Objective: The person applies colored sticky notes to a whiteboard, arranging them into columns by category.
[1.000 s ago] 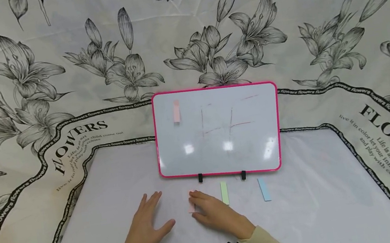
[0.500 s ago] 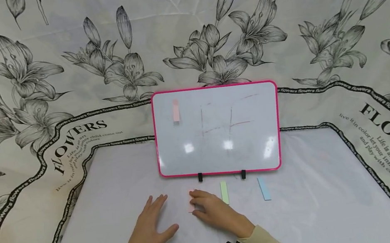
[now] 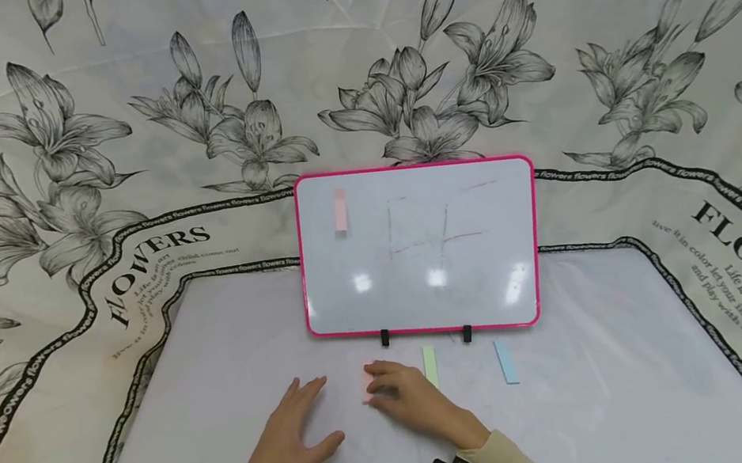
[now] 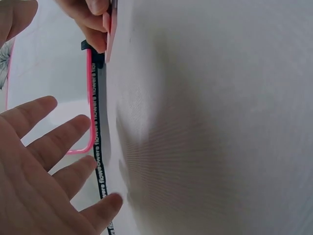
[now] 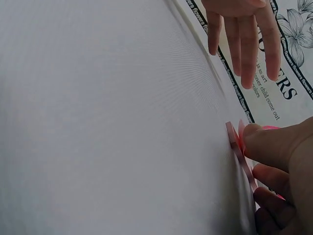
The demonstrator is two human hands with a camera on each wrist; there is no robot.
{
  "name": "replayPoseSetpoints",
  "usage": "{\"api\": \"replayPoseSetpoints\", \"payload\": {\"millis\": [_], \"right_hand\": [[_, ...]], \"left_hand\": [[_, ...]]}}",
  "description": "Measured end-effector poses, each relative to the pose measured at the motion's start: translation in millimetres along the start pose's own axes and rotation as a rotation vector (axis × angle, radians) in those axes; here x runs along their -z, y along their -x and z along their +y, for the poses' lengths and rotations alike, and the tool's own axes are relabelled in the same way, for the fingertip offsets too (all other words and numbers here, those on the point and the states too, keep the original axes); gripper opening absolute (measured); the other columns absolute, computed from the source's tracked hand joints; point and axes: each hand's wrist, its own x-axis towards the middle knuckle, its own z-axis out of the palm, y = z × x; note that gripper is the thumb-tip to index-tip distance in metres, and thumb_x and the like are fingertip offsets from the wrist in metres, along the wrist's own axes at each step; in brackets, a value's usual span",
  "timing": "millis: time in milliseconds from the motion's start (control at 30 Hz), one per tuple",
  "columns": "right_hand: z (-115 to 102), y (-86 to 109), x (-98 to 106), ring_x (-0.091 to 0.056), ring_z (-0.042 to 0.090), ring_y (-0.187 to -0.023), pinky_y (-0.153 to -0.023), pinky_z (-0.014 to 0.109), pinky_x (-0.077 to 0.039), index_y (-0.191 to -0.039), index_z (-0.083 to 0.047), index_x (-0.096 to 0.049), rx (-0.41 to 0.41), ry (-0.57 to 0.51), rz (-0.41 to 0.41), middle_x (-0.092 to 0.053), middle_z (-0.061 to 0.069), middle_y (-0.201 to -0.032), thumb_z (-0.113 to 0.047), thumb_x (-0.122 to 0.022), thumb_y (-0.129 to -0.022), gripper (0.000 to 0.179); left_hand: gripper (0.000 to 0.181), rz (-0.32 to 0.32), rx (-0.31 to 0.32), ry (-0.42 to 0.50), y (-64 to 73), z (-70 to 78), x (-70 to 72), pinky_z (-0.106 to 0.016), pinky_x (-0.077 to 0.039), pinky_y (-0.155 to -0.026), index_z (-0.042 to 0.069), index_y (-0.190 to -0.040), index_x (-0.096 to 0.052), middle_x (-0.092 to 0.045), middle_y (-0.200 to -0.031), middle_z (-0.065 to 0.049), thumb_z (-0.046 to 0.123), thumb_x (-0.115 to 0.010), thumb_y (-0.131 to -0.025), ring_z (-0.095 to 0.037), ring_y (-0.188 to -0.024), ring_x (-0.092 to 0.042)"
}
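My right hand (image 3: 414,405) is at a pink sticky-note pad (image 3: 367,376) on the white cloth. In the right wrist view, its thumb (image 5: 259,147) and fingers pinch the pad's top slip (image 5: 241,131), whose end stands away from the stack (image 5: 236,149). The left wrist view shows the pad (image 4: 112,36) edge-on beside those fingertips. To the left, my left hand (image 3: 288,448) is held with fingers spread and nothing in them. One pink slip (image 3: 339,212) is stuck on the whiteboard (image 3: 336,285) at upper left.
A green pad (image 3: 430,363) and a blue pad (image 3: 506,362) lie to the right of the pink one. The pink-framed whiteboard stands behind them on black feet (image 3: 467,333), with faint red lines on it. Flower-printed cloth (image 3: 257,236) surrounds the white area.
My right thumb and fingers have drawn together at the pink pad's edge. The left hand has shifted slightly right, toward the pad. The head view has moved a little.
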Motion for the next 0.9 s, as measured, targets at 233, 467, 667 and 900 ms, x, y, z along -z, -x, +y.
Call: {"api": "replayPoseSetpoints", "payload": {"millis": [233,467,667,900], "right_hand": [[4.5,-0.2,0.0,-0.064,0.033,-0.128,-0.108,0.05,-0.05,-0.102,-0.001,-0.078,0.041,-0.012,0.056,-0.07,0.017,-0.131,-0.007,-0.07,-0.096,0.011],[3.6,-3.0,-3.7,-0.066,0.033,-0.124,-0.104,0.049,-0.052,-0.095,-0.001,-0.076,0.007,-0.015,0.09,-0.075,0.014,-0.117,-0.003,-0.072,-0.093,0.005],[1.1,-4.1,-4.0,-0.067,0.035,-0.123,-0.104,0.051,-0.052,-0.082,-0.008,-0.074,-0.001,-0.03,0.111,-0.077,0.01,-0.107,-0.006,-0.079,-0.088,0.008],[-1.9,-3.5,2.8,-0.072,0.025,-0.11,-0.099,0.037,-0.056,-0.088,-0.012,-0.08,-0.078,-0.167,0.074,-0.078,0.003,-0.102,-0.014,-0.082,-0.088,0.002]], "left_hand": [[0.074,-0.004,-0.019,0.009,-0.7,3.2,-3.3,-0.067,-0.027,-0.119,0.015,-0.148,-0.055,-0.058,-0.15,-0.004,0.046,-0.079,-0.085,-0.037,-0.15,-0.04],[0.073,-0.038,-0.021,0.034,-2.2,6.4,-3.4,-0.06,-0.03,-0.121,0.017,-0.15,-0.054,-0.056,-0.152,-0.001,0.048,-0.078,-0.087,-0.034,-0.152,-0.037],[0.07,-0.034,-0.018,0.041,-2.6,10.0,-3.3,-0.063,-0.036,-0.116,0.019,-0.147,-0.056,-0.059,-0.149,-0.003,0.049,-0.078,-0.087,-0.036,-0.149,-0.042],[0.065,-0.045,-0.037,0.008,-5.7,12.9,-4.3,-0.064,-0.034,-0.116,0.017,-0.145,-0.059,-0.062,-0.145,-0.006,0.042,-0.079,-0.088,-0.038,-0.144,-0.047]]}}
